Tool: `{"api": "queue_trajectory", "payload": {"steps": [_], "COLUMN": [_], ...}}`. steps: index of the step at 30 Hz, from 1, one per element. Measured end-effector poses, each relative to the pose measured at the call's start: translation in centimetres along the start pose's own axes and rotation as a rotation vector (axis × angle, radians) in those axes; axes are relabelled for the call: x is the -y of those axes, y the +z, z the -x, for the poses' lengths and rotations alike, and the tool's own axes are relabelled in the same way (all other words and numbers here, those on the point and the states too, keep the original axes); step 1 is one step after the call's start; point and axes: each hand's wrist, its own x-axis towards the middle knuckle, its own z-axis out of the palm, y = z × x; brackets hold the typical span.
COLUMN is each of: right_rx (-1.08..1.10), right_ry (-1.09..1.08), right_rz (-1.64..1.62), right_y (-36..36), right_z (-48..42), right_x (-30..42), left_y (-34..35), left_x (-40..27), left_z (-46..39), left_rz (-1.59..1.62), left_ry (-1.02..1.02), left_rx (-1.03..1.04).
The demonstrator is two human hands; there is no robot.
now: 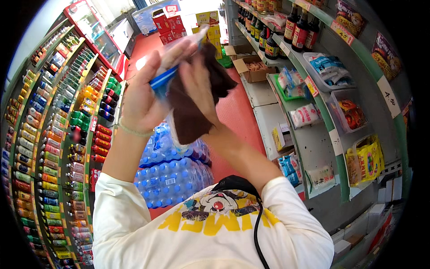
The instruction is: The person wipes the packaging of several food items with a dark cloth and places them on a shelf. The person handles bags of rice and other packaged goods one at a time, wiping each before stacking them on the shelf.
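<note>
Both my hands are raised over the aisle in front of my chest. My left hand, with a thin bracelet at the wrist, is against a clear plastic package with a blue edge strip. A dark brown cloth hangs around my right hand, which is blurred by motion and partly covered by it. Whitish plastic shows behind and below the cloth. How the fingers of my right hand close on the cloth cannot be made out.
Drink bottles fill the shelves on one side. Shrink-wrapped water bottles stand on the red floor below my hands. Green-edged shelves hold sauce bottles and packets. Cardboard boxes and a red-framed cooler stand farther off.
</note>
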Motion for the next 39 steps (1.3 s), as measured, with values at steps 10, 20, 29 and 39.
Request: {"api": "queue_trajectory", "payload": {"steps": [10, 20, 29, 39], "right_rx": [-0.075, 0.342, -0.261, -0.344], "right_ry": [1.018, 0.127, 1.494, 1.419], "right_rz": [-0.622, -0.138, -1.638, -1.562], "right_y": [-2.0, -1.4, -2.9, -9.2], "right_z": [-7.0, 8.7, 16.1, 11.5], "right_x": [-1.2, 4.3, -4.6, -0.7], "left_y": [2.2, 3.3, 2.2, -1.5], "left_x": [1.6, 1.8, -5.6, -6.8], "left_z": [-0.4, -1.4, -0.8, -6.1], "left_rz": [-0.087, -0.075, -0.238, 0.026], "left_ry": [0.161, 0.361, 0.296, -0.018], "left_rx": [0.040, -0.121, 0.249, 0.547]}}
